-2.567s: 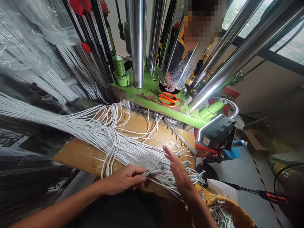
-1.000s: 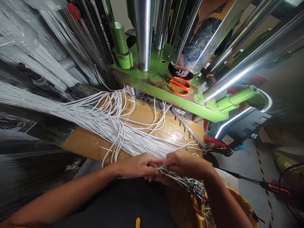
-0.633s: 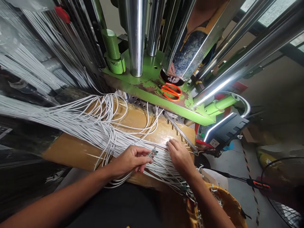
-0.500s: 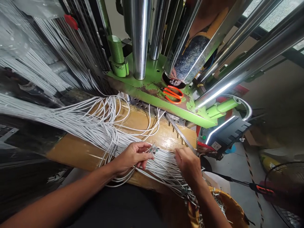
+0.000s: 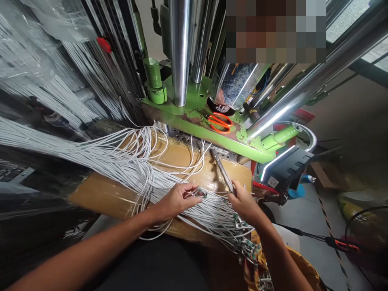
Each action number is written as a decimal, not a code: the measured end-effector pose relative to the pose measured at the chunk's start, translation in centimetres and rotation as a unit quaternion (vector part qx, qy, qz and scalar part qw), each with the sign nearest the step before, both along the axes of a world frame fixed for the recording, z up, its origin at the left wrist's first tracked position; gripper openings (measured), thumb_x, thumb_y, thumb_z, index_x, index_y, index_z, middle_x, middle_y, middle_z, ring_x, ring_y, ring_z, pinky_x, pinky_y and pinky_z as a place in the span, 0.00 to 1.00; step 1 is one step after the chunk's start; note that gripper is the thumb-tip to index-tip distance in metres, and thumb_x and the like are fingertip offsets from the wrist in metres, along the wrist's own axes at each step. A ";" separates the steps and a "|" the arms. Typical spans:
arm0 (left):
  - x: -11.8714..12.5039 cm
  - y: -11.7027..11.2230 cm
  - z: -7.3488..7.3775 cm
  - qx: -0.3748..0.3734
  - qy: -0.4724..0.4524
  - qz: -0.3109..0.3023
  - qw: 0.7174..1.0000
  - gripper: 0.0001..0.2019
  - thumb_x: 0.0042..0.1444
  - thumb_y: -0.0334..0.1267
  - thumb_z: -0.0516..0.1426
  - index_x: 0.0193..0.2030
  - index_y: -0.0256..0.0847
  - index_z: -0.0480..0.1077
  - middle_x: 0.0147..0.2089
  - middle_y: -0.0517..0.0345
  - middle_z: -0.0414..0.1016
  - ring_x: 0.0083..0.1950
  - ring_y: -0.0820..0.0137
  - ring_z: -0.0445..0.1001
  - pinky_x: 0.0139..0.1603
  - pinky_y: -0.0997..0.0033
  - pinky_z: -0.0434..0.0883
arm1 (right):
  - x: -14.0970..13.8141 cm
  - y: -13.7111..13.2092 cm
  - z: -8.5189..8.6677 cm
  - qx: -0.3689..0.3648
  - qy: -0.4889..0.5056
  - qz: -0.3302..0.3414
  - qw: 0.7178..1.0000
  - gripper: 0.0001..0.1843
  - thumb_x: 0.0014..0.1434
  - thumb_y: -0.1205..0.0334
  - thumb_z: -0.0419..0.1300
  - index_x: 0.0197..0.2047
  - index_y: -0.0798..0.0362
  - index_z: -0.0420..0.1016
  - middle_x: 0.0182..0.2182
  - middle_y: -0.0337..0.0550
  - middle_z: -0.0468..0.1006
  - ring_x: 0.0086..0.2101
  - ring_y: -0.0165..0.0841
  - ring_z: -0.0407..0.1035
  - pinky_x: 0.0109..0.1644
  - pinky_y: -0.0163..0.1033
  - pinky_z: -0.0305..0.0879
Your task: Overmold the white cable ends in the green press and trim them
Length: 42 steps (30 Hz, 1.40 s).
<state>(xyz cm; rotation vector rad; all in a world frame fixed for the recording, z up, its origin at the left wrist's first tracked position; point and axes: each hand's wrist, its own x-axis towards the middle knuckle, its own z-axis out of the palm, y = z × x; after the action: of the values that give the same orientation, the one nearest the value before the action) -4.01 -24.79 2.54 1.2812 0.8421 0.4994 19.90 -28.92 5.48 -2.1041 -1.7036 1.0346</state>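
Observation:
My left hand [image 5: 178, 199] is closed, its thumb and fingers pinching a white cable end with a small metal-and-green connector [image 5: 202, 193] at its tip. My right hand [image 5: 245, 204] is wrapped round the near end of a slim metal bar [image 5: 222, 169], which points away toward the green press. Beneath both hands spreads a thick bundle of white cables [image 5: 197, 210], resting on a tape-covered brown board [image 5: 100, 194]. Many cable ends with green-and-metal connectors [image 5: 245, 238] gather below my right hand. The exact kind of bar cannot be made out.
The green press plate [image 5: 194, 117] with steel columns [image 5: 180, 52] stands just beyond the board. Orange-handled scissors [image 5: 220, 123] lie on it. At right are a dark control box [image 5: 285, 167] and a yellow-lined bin [image 5: 303, 262]. More cables hang at left.
My right hand, blurred beside the bar before, now grips its near end, and the bar has shifted left. The left hand still holds the connector, slightly farther right. The view has tilted a little.

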 end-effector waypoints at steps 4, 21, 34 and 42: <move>0.1 0.1 0.2 0.216 0.081 -0.055 0.971 0.11 0.59 0.41 0.55 0.39 0.36 0.74 0.27 0.61 0.70 0.25 0.77 0.59 0.28 0.77 0.59 | -3.6 -1.5 -1.4 -0.029 0.236 -0.101 0.966 0.20 0.56 0.64 0.49 0.52 0.54 0.65 0.17 0.28 0.59 0.17 0.27 0.54 0.21 0.33 0.55; 0.6 1.0 -2.0 0.317 0.086 -0.181 0.927 0.12 0.59 0.36 0.54 0.44 0.38 0.77 0.37 0.54 0.81 0.35 0.70 0.77 0.39 0.77 0.69 | -6.6 -2.9 -4.1 0.102 0.268 -0.139 0.948 0.31 0.58 0.65 0.51 0.65 0.54 0.57 0.63 0.47 0.62 0.62 0.41 0.54 0.68 0.51 0.46; 1.3 1.0 -2.1 0.316 0.072 -0.142 0.935 0.10 0.57 0.33 0.54 0.39 0.37 0.77 0.30 0.58 0.77 0.27 0.75 0.69 0.32 0.80 0.65 | -6.9 -2.9 -4.3 0.146 0.261 -0.123 0.946 0.29 0.58 0.69 0.50 0.64 0.54 0.58 0.57 0.46 0.68 0.58 0.37 0.59 0.63 0.40 0.53; -0.3 2.1 1.5 0.107 0.102 -0.119 0.982 0.17 0.63 0.42 0.51 0.57 0.43 0.65 0.45 0.55 0.77 0.46 0.67 0.75 0.47 0.72 0.69 | -6.5 -2.9 -3.5 0.068 0.294 -0.150 0.942 0.31 0.56 0.60 0.60 0.62 0.51 0.61 0.28 0.32 0.66 0.29 0.29 0.59 0.37 0.33 0.60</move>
<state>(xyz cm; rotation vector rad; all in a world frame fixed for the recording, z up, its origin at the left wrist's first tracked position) -4.27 -22.70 4.09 1.6300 0.8055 0.2752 13.36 -31.82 2.02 -1.6637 -1.0922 1.2399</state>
